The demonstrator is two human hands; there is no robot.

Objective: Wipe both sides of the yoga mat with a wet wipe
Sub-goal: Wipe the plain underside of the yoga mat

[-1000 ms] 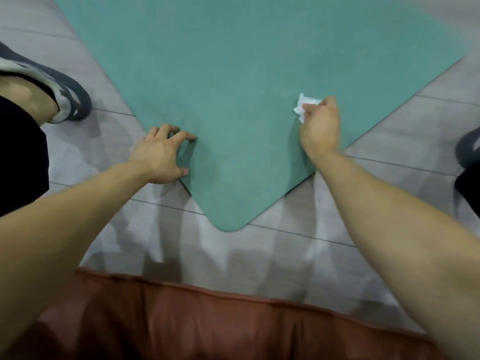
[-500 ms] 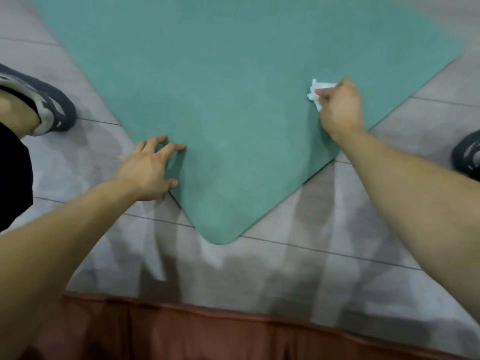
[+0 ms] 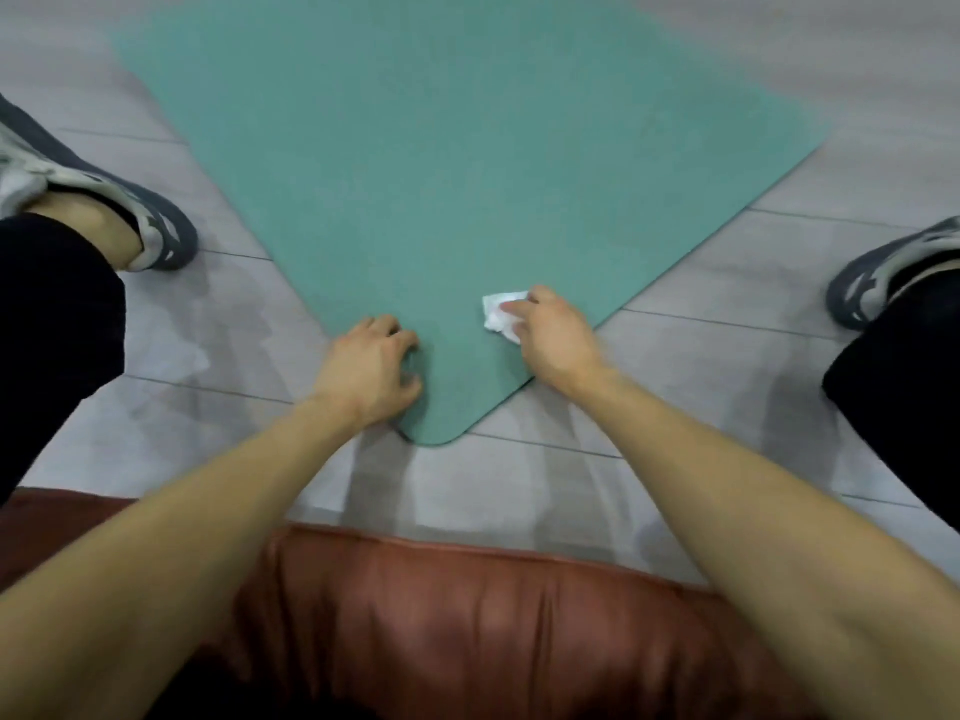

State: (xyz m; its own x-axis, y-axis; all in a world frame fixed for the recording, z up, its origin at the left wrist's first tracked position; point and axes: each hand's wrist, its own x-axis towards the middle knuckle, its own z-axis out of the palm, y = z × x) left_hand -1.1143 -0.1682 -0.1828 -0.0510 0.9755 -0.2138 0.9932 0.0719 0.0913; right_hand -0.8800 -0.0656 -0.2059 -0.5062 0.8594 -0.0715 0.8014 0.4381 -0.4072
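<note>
Yoga mat (image 3: 467,174) is lying flat on the floor (image 3: 727,314), its near corner being pinned by the left hand (image 3: 371,374) while the right hand (image 3: 553,335) is pinching the wet wipe (image 3: 496,311), best swept in overlapping strokes.

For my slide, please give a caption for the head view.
Right hand wipes teal yoga mat with wet wipe; left hand presses near its corner.

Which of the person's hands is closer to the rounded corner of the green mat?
The left. The left hand rests on the yoga mat's left edge, right beside the rounded corner. The right hand, pinching the wet wipe, sits farther up along the right edge.
</note>
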